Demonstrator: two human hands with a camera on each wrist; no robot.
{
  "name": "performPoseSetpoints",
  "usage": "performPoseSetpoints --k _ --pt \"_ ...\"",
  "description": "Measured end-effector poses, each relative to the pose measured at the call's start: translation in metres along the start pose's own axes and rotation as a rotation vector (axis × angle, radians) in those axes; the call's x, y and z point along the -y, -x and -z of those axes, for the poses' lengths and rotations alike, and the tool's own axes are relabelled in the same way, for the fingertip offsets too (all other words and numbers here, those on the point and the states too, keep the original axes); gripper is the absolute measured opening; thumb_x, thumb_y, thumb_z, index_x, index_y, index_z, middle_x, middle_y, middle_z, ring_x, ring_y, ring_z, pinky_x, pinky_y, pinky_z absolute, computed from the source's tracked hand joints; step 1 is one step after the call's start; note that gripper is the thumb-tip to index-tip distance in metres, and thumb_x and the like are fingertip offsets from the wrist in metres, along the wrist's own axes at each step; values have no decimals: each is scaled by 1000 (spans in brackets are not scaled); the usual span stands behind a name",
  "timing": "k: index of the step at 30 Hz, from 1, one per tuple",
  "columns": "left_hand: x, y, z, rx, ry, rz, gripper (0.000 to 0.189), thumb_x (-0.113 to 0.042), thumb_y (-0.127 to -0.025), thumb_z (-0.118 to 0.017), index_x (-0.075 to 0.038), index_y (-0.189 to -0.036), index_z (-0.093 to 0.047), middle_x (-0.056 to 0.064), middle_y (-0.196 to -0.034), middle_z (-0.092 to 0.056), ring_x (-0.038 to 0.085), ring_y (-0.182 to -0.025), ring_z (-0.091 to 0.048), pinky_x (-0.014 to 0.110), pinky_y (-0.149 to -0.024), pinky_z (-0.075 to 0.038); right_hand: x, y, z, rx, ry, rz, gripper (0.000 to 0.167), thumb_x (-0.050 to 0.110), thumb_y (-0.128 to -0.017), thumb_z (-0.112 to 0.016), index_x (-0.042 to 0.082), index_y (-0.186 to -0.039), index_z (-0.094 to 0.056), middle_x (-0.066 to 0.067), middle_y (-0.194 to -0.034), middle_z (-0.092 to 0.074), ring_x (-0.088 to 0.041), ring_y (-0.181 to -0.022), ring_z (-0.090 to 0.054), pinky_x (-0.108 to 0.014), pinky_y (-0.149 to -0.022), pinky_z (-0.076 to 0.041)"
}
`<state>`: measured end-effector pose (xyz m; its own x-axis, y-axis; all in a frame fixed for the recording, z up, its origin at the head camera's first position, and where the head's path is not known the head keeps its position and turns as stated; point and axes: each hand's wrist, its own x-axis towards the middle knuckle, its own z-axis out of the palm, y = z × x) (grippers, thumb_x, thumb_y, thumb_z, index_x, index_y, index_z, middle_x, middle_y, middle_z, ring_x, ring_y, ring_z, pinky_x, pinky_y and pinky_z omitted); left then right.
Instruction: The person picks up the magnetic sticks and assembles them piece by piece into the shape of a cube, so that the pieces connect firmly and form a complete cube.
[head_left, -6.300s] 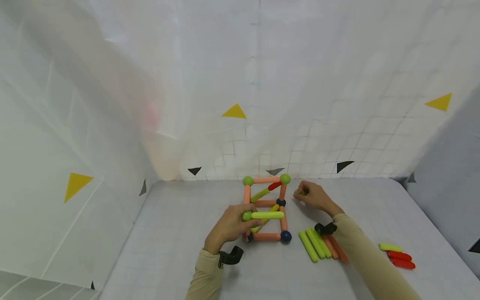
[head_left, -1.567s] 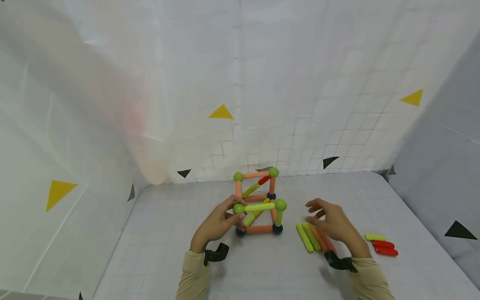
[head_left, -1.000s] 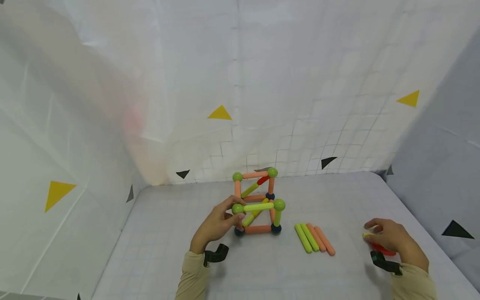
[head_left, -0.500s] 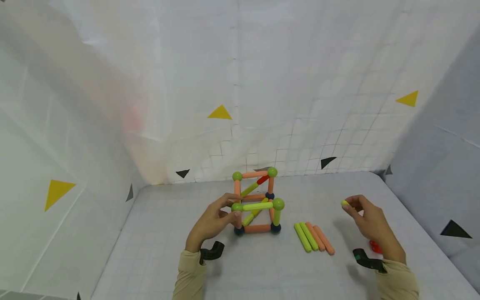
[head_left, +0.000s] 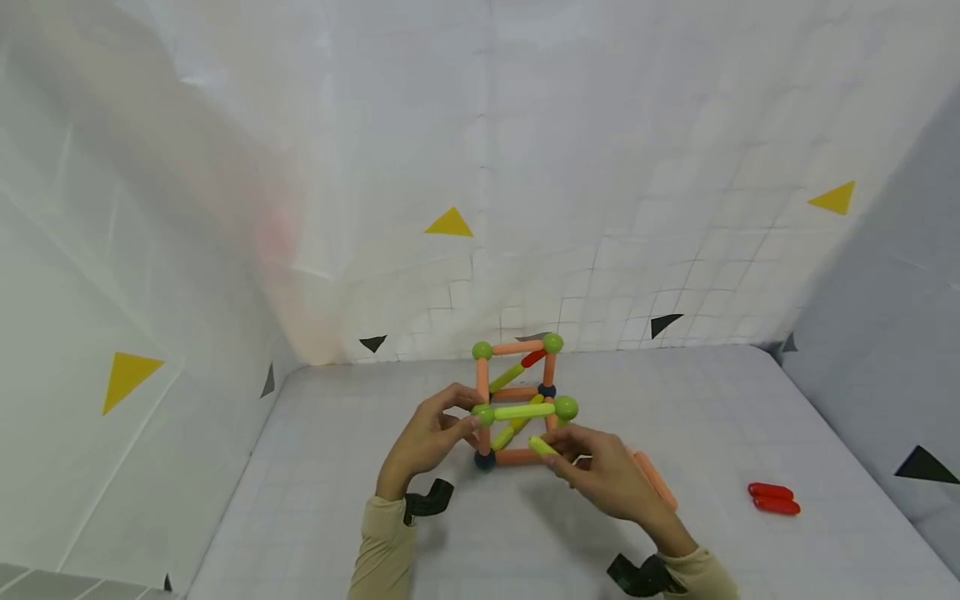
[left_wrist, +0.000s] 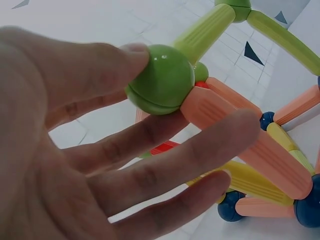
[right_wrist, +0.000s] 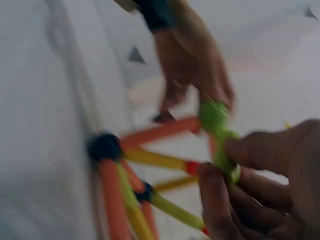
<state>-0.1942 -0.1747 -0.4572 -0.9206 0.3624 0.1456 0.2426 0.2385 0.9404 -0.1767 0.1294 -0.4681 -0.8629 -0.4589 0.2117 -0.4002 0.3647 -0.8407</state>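
Note:
A frame of magnetic rods and balls (head_left: 517, 457) stands on the table, with salmon rods, yellow-green rods, dark blue lower balls and green upper balls. Diagonals of joined short rods cross its faces. My left hand (head_left: 420, 437) pinches the front-left green ball (left_wrist: 162, 75) between thumb and fingers, its other fingers stretched along a salmon upright. A level yellow-green rod (head_left: 525, 412) joins this ball to the front-right green ball (head_left: 567, 407). My right hand (head_left: 611, 475) pinches a short yellow-green rod (head_left: 542, 446) in front of the frame, hiding the lower front-right corner. The right wrist view is blurred.
Two short red rods (head_left: 774, 498) lie at the right of the table. Salmon rods (head_left: 654, 479) show from behind my right hand, which covers the rods beside them. Pale cloth walls (head_left: 637, 167) enclose the back and both sides.
The front-right green ball and its yellow-green upright were added earlier. My right hand then took the short yellow-green rod from beside the red ones and carried it left. My left hand stays at its ball.

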Motion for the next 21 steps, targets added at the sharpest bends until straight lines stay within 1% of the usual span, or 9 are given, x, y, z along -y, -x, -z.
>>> performPoseSetpoints --k 2,4,5,8,10,12,17,19,21 --pt "0 -1 0 -2 -3 0 28 -17 -106 -67 -14 -134 -63 15 -132 -66 38 -85 -78 51 -87 -62 -1 -4 -21 -31 -3 31 22 18 -100 -76 13 -121 -74 -3 -106 -77 -11 -80 -72 -27 -65 -58" --pt "0 -2 -1 -6 -17 -3 29 -17 -106 -67 -12 -135 -63 15 -131 -67 38 -84 -78 47 -86 -63 -3 -9 -40 -105 13 53 23 13 -98 -78 15 -120 -75 -2 -108 -78 -8 -76 -70 -26 -65 -57" --pt "-1 -3 -1 -8 -19 -4 30 -16 -106 -67 -10 -135 -63 15 -130 -67 38 -84 -78 48 -85 -63 -4 -12 -47 -146 20 60 24 11 -96 -79 15 -120 -75 -2 -108 -79 -6 -74 -69 -26 -64 -57" --pt "-2 -3 -2 -14 -19 2 31 -15 -106 -68 -8 -135 -63 15 -130 -67 38 -84 -78 54 -86 -62 -5 -20 -62 -245 5 62 25 7 -94 -81 14 -117 -76 -7 -108 -79 -12 -71 -70 -27 -63 -57" --pt "-2 -3 -3 -17 -17 8 31 -15 -105 -68 -9 -135 -63 15 -129 -68 37 -84 -78 58 -87 -61 -5 -25 -68 -289 -3 57 24 8 -93 -82 13 -116 -77 -8 -107 -79 -15 -70 -71 -28 -63 -58" --pt "-2 -2 -3 -21 -18 15 30 -16 -105 -69 -11 -134 -64 14 -129 -68 36 -84 -78 57 -87 -61 -5 -28 -72 -316 -20 49 23 9 -92 -83 13 -114 -77 -8 -106 -79 -15 -71 -71 -29 -63 -59" --pt "-3 -1 -4 -36 -42 21 26 -18 -104 -70 -17 -130 -66 12 -127 -69 31 -83 -78 41 -82 -62 -4 -32 -77 -345 -43 31 23 9 -90 -84 13 -112 -78 -4 -104 -79 -13 -75 -72 -28 -66 -59" --pt "-2 -1 -4 -38 -52 15 27 -18 -104 -70 -16 -131 -66 12 -127 -69 31 -84 -78 37 -80 -62 -5 -32 -78 -350 -41 27 23 11 -90 -85 13 -112 -78 -3 -103 -79 -13 -76 -73 -28 -67 -59" --pt "-2 -1 -4 -39 -61 9 27 -18 -105 -70 -14 -131 -65 14 -128 -68 32 -86 -78 38 -80 -63 -5 -32 -78 -352 -37 25 23 13 -90 -85 13 -112 -78 -3 -104 -80 -14 -77 -73 -28 -68 -60"
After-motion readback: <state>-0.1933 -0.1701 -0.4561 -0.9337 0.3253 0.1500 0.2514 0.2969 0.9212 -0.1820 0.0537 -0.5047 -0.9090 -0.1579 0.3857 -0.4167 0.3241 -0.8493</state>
